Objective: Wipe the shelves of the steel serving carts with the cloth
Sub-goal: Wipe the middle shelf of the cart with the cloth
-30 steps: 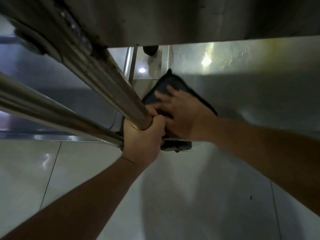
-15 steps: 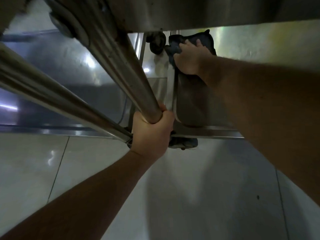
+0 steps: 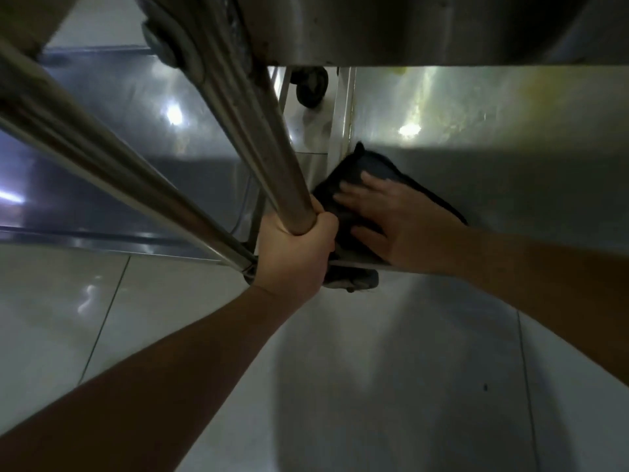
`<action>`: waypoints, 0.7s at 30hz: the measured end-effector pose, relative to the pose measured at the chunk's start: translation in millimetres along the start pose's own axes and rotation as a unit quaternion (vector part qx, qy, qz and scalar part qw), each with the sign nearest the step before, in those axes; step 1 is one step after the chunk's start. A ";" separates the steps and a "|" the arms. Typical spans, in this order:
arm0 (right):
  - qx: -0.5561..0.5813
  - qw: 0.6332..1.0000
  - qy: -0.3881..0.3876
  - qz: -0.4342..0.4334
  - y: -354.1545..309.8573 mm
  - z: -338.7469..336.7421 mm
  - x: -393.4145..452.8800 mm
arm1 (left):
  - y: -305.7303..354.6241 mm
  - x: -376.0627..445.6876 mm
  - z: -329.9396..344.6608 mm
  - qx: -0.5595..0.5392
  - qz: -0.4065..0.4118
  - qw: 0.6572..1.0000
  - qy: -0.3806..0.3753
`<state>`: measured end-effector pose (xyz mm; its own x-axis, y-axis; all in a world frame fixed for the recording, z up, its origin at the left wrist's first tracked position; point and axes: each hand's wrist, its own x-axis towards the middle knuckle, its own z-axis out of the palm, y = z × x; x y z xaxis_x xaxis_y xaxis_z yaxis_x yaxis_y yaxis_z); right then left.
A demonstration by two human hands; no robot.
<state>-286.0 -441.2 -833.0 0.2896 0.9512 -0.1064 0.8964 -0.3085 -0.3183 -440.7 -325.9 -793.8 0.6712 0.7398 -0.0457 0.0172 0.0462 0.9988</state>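
Note:
I look down past the upper shelf of a steel serving cart [image 3: 391, 28] onto its bottom shelf [image 3: 510, 172]. A dark cloth [image 3: 343, 178] lies flat on that shelf near its front left corner. My right hand [image 3: 384, 219] presses on the cloth with fingers spread, palm down. My left hand [image 3: 292, 253] is wrapped around the lower end of the cart's upright steel post [image 3: 258, 141], just left of the cloth.
A second steel cart's shelf [image 3: 119, 148] stands to the left, with a slanting rail [image 3: 102, 148] crossing in front. A black caster [image 3: 311, 88] shows in the gap between the carts, another caster [image 3: 357, 281] under the near corner. Glossy tiled floor [image 3: 374, 386] lies below.
My right hand has slid the cloth from the far left edge of the bottom shelf back toward the near corner. My left hand has kept its grip on the post.

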 end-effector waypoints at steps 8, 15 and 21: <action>0.039 0.979 0.044 0.197 17.9 -17.0 109.8 | 3.2 0.4 -5.5 0.050 -0.023 0.998 -0.017; 0.005 0.999 -0.034 0.032 -16.1 3.9 1.4 | 7.3 -1.8 -1.4 0.047 -0.015 0.999 0.008; 0.012 1.000 -0.026 -0.003 -12.0 7.2 -45.7 | 10.4 -5.3 2.3 0.078 -0.004 0.995 0.054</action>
<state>-312.5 -481.0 -831.1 0.2665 0.9516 -0.1534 0.8895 -0.3041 -0.3411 -442.3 -330.9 -783.2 0.5868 0.8084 -0.0463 0.1419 -0.0463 0.9888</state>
